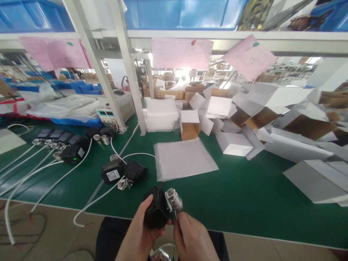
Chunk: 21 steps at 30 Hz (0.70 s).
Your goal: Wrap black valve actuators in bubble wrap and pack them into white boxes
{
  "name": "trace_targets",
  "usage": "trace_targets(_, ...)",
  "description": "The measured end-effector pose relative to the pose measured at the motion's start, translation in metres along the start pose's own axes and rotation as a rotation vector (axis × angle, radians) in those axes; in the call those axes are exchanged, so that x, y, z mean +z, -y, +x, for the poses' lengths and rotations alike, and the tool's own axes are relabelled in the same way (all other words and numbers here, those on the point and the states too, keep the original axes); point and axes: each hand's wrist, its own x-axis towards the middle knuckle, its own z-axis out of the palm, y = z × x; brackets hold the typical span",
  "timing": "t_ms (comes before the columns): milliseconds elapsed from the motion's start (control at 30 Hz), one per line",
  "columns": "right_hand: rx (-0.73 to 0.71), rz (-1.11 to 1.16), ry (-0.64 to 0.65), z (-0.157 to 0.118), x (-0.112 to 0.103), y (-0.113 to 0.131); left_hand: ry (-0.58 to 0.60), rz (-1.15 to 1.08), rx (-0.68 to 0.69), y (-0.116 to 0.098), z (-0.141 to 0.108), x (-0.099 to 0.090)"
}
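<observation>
Close to the table's front edge, my left hand [144, 221] is wrapped round the black housing of a motorized valve [156, 210]. Its silver metal valve body [174, 199] points up and to the right. My right hand [190, 232] is closed just below that metal body, fingers pinched together; a thin bit shows at the fingertips, too small to name. Just beyond my left hand, two more black motorized valves lie on the table, one with a white label [112, 175] and one without [135, 171]. White cables run from them.
A bubble-wrap bag [186, 159] lies flat on the green table [231, 206]. White cartons [235, 143] pile up at the right, and a stack of white foam sheets [161, 114] stands behind. More cabled valves [73, 154] line the left. A shelf post [130, 69] rises from the table.
</observation>
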Motion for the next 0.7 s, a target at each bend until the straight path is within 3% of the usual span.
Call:
trace_targets(167, 0.173, 0.194, 0.261, 0.014, -0.041, 0.006, 0.099, 0.067, 0.022, 0.006, 0.016, -0.007)
trace_targets(267, 0.207, 0.263, 0.357, 0.019, -0.058, 0.012, 0.065, 0.164, 0.108, 0.006, 0.027, -0.008)
trace_targets(400, 0.152, 0.219, 0.312, 0.028, -0.063, 0.015, 0.012, 0.336, 0.267, 0.001, 0.037, -0.002)
trace_targets(567, 0.155, 0.281, 0.262, 0.043, -0.058, -0.005, 0.044, 0.818, 0.631, -0.011, 0.046, 0.013)
trace_targets(700, 0.16, 0.346, 0.231, 0.044, -0.057, -0.015, 0.112, 1.034, 0.842, -0.019, 0.049, 0.042)
